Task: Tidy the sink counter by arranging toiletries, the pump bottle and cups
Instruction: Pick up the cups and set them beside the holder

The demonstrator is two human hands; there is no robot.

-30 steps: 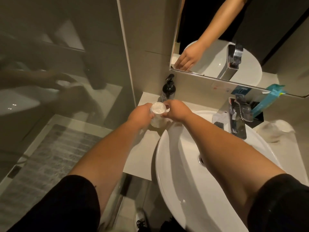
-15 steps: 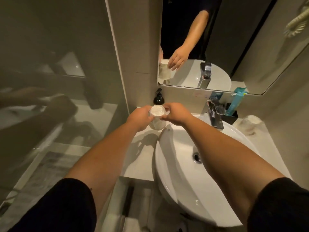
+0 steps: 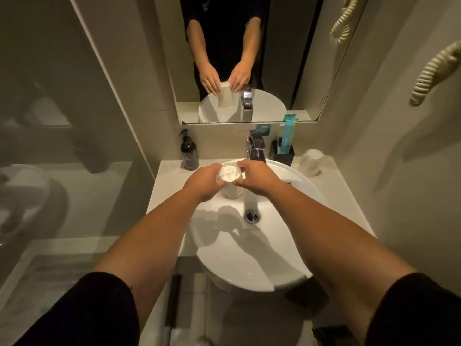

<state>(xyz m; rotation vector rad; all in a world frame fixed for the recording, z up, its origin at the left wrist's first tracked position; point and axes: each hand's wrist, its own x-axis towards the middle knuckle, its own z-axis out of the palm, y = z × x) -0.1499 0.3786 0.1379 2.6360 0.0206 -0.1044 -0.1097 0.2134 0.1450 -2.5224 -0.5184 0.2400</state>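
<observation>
Both hands on one cup (image 3: 230, 181); left hand (image 3: 203, 182) and right hand (image 3: 257, 177) pinch it from opposite sides, fingers (image 3: 240, 167) curled around the upper part; cup looks wrapped in thin clear film, held over the back of the basin (image 3: 249, 258), just in front of the tap (image 3: 255, 148); cannot tell if its base touches the basin.

Risks, as I judge them: film is slick, so the cup could slip and drop into the basin; tap right behind the fingers, easy to knock; pump bottle (image 3: 189, 152) stands just left of the left hand, a sideways sweep tips it.

Count: cups 2, one held, one upside down on the tabletop (image 3: 334, 186) well right of the fingers (image 3: 310, 162); pump bottle 1; black holder (image 3: 283, 153) 1, between tap and second cup, with 1 teal packet (image 3: 288, 133) visible in it; anything else inside too dark to tell.
</observation>
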